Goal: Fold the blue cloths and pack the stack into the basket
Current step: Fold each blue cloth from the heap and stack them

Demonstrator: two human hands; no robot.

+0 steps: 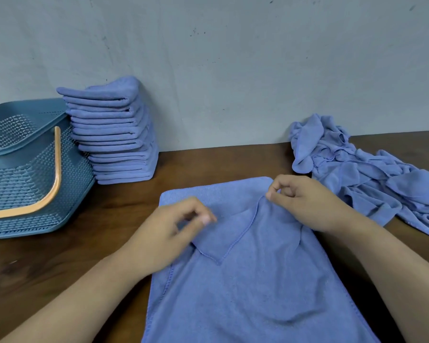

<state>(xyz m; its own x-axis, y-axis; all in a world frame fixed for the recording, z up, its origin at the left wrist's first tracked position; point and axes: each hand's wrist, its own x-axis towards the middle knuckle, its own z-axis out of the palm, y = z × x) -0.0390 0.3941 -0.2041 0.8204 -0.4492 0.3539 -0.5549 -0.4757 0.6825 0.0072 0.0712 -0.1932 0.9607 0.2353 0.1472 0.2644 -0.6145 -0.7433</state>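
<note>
Fuzzy blue cloth point(245, 293) lies on the wooden table point(60, 263); the right hand point(305, 204) pinches its stitched, turned-over corner; the left hand point(169, 233) curls beside it, grip unclear.

Two hands showed: left hand point(166, 231) and right hand point(305, 201). There was one basket point(22, 169), one stack point(117, 134), one cloth point(253, 288) spread out and one heap point(372, 174).

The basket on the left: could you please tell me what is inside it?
Inside the basket, only its perforated inner wall shows; no cloth is visible. Its floor is hidden behind the near wall. The folded stack stands beside it, outside.
</note>
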